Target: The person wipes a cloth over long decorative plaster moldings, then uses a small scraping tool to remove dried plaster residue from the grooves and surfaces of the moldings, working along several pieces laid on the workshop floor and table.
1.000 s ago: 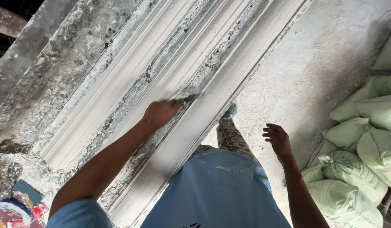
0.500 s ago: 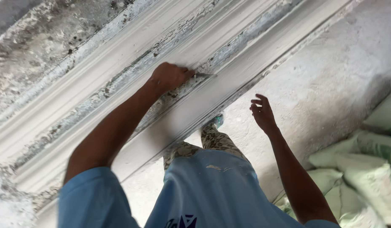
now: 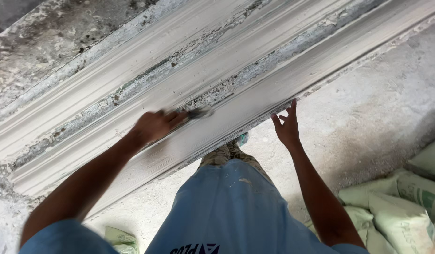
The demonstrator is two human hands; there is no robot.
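I see the long white plaster moulding [image 3: 133,80] running diagonally across the workbench [image 3: 43,33], pale green sacks [image 3: 400,211] piled on the floor at right. My left hand [image 3: 154,126] is closed around a small dark tool [image 3: 198,113], its tip on the moulding's middle groove; the blur suggests speed, so I judge it could gouge the profile. My right hand [image 3: 287,127] is open, fingers spread at the moulding's near edge, which could chip under pressure.

Moulding [image 3: 255,70] runs diag. across floor [image 3: 368,117]; sacks [image 3: 400,211] lie right (by floor edge).
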